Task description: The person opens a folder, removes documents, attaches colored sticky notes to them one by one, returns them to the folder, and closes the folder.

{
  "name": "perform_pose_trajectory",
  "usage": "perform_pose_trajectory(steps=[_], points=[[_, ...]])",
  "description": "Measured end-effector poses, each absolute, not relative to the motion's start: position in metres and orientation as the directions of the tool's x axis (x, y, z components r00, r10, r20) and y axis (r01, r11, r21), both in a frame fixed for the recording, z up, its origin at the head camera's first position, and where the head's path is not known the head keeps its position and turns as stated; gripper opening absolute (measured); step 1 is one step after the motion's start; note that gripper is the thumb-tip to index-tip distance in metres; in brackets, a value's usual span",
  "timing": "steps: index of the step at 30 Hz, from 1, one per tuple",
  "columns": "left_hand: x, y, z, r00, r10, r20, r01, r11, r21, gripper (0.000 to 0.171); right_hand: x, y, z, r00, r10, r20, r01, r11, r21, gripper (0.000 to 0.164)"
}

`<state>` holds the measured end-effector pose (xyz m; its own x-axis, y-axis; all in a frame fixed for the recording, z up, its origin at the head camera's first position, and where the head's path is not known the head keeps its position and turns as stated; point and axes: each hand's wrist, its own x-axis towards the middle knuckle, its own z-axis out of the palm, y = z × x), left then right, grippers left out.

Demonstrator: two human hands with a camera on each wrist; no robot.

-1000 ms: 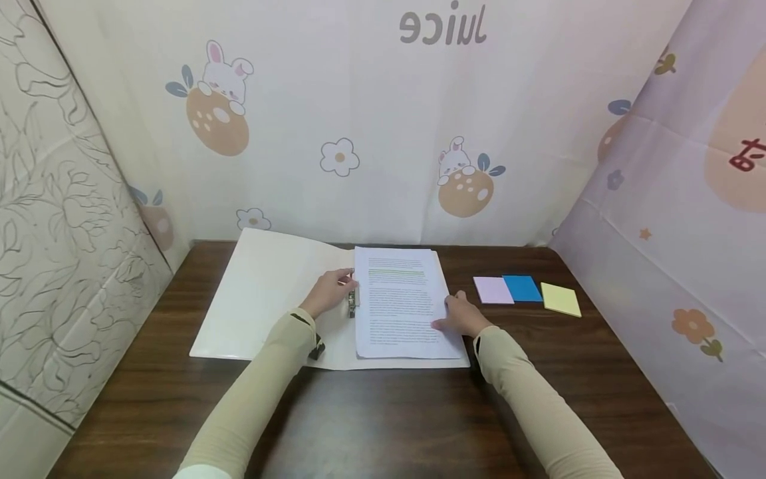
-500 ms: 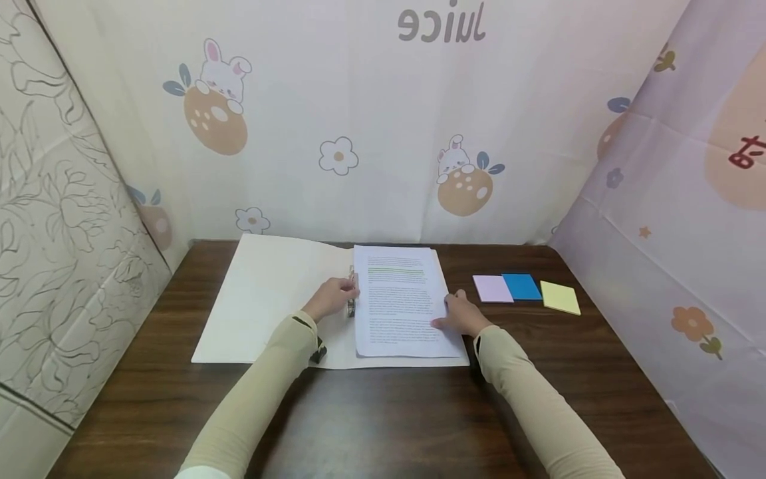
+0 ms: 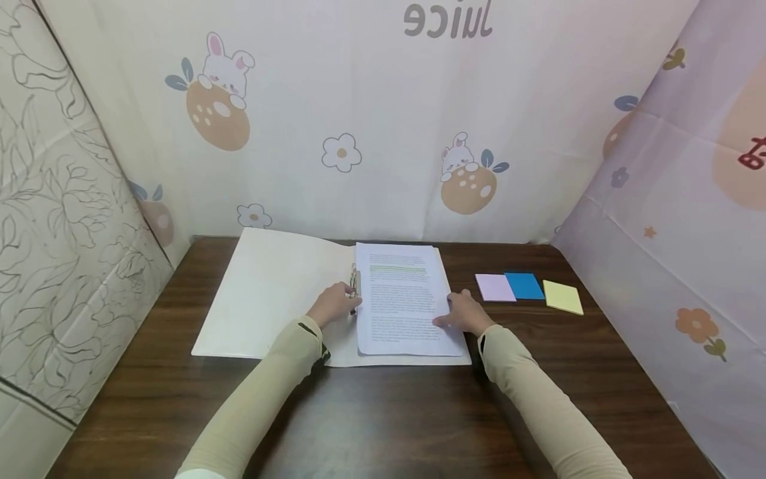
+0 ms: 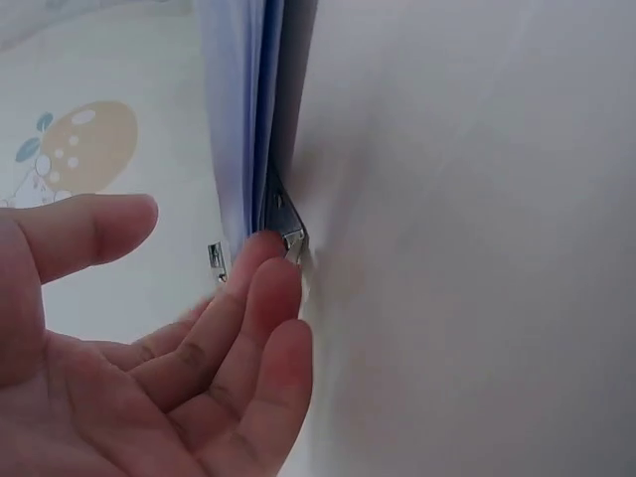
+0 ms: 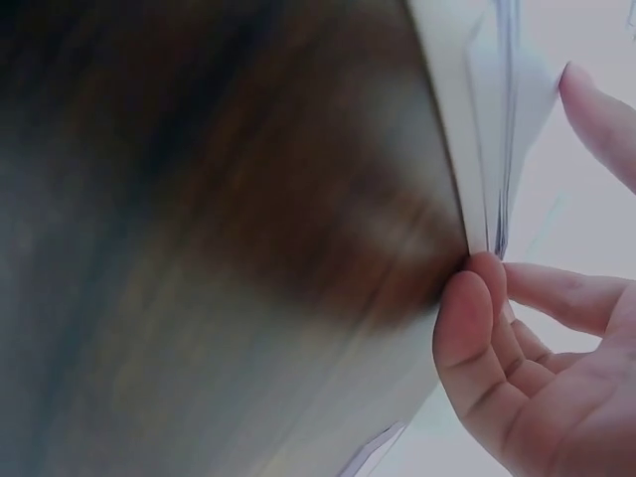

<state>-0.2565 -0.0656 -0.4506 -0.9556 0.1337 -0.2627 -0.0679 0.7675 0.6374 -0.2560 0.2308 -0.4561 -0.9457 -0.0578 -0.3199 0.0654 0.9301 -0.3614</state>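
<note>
In the head view a stack of printed sheets lies on the right half of an open white folder. The top page carries a green highlighted line. My left hand is at the sheets' left edge, beside the folder's metal clip. Seen from the left wrist, its fingertips touch the clip and the paper edges, with the thumb held apart. My right hand is at the opposite edge; its thumb rests over the top page, and its fingertips press against the side of the sheets and folder.
Pink, blue and yellow sticky-note pads lie on the dark wooden table to the right. A black item shows partly behind the left sleeve. Patterned curtains stand at the back and sides.
My left hand has slid down along the clip and left paper edge, toward me. The right hand keeps its place at the right edge. The folder's left cover has shifted slightly.
</note>
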Motion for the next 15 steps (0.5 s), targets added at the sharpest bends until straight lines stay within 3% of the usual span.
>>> perform_pose_trajectory(steps=[5, 11, 15], points=[[-0.252, -0.065, -0.450, -0.958, 0.126, -0.258, -0.072, 0.765, 0.640, 0.033, -0.255, 0.230, -0.455, -0.949, -0.061, -0.309, 0.057, 0.931, -0.360, 0.079], [-0.247, -0.063, -0.449, -0.952, 0.148, -0.267, -0.062, 0.762, 0.645, 0.040, -0.254, 0.229, -0.454, -0.953, -0.075, -0.292, 0.049, 0.919, -0.392, 0.072], [-0.245, -0.062, -0.449, -0.948, 0.168, -0.270, -0.048, 0.764, 0.643, 0.028, -0.255, 0.231, -0.456, -0.955, -0.080, -0.285, 0.055, 0.899, -0.435, 0.065]])
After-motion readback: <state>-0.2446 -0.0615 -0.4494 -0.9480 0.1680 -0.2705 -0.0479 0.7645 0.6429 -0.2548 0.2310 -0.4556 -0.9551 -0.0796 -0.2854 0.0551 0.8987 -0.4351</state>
